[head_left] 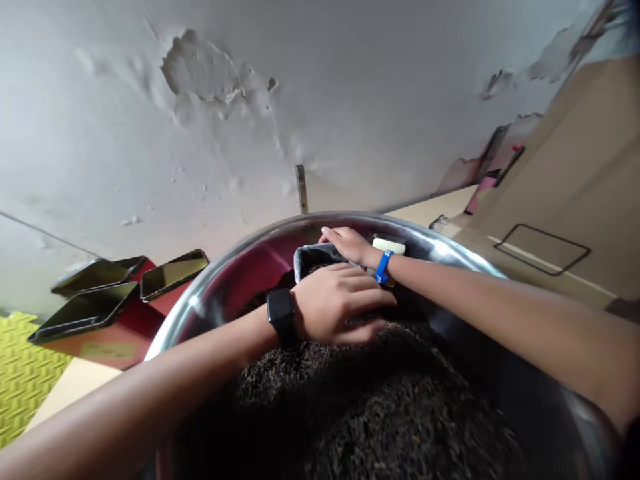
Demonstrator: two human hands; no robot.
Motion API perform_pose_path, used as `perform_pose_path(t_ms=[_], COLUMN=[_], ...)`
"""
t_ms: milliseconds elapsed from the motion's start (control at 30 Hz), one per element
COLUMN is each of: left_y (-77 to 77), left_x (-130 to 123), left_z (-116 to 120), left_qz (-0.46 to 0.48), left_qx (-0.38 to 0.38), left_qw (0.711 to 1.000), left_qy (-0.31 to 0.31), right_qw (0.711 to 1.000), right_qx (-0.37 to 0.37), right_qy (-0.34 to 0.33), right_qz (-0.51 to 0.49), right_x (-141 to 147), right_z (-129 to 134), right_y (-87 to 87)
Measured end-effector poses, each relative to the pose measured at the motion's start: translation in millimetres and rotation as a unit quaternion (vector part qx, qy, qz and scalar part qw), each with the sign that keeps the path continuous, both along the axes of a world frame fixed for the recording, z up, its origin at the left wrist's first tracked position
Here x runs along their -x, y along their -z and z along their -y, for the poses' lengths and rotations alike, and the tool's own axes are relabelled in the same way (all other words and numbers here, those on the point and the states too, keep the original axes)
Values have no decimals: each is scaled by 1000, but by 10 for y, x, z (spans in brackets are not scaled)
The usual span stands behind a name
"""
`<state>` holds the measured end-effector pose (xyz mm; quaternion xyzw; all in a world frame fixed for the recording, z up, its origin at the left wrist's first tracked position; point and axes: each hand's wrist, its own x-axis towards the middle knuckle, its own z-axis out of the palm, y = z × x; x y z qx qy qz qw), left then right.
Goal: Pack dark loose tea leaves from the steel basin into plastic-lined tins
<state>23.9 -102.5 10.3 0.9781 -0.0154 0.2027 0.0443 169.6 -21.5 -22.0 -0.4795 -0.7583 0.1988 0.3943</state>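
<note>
A large shiny metal basin (235,250) holds a heap of dark, dry, loose leaves (400,413) that look like tea. Inside it, near the far rim, stands a rectangular container (307,255) with a pale grey edge and dark leaves in it. My right hand (350,245), with a blue wristband, grips the container's far side; some fingers are hidden. My left hand (340,303), wearing a black watch, lies palm down over the leaves just in front of the container. Its fingers are stretched and slightly apart, and its palm is hidden.
A pale block-like object (389,245) sits beside my right wrist. Several red boxes with dark rims, one of them a red box (95,333), stand left of the basin. Yellow matting (25,380) lies at far left. Behind rises a peeling wall (350,100); cardboard (565,187) stands right.
</note>
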Motion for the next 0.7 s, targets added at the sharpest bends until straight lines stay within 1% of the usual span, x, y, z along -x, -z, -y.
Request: perform_pose_path(t_ms=[100,167,267,333,400,500,567,700], left_y=[142,261,415,472,485,446,405,358], left_x=[-82,-122,-152,-157,-160,-166,-170,-182], left_z=[176,271,376,425,465,520,552,579], left_qz=[-64,-107,-159,-193,-217,-234,-241,-231], left_qx=[66,114,184,226,253,263,262,264], left_qw=[994,985,969,955,943,936,934,936], left_qy=[62,77,48,16,-6,-17,-9,28], right_qw=[1000,1000,999,999,999,1000,1000,999], right_qx=[-16,-20,-18,-12,-10,-6,-4,-5], right_qy=[1,1,4,6,7,5,5,6], right_qz=[13,21,27,31,32,30,28,32], right_x=[-14,-25,-37,-40,-42,-45,-48,-50], right_z=[-17,-25,-24,-21,-20,-25,-30,-29], right_y=[13,23,30,29,27,29,31,26])
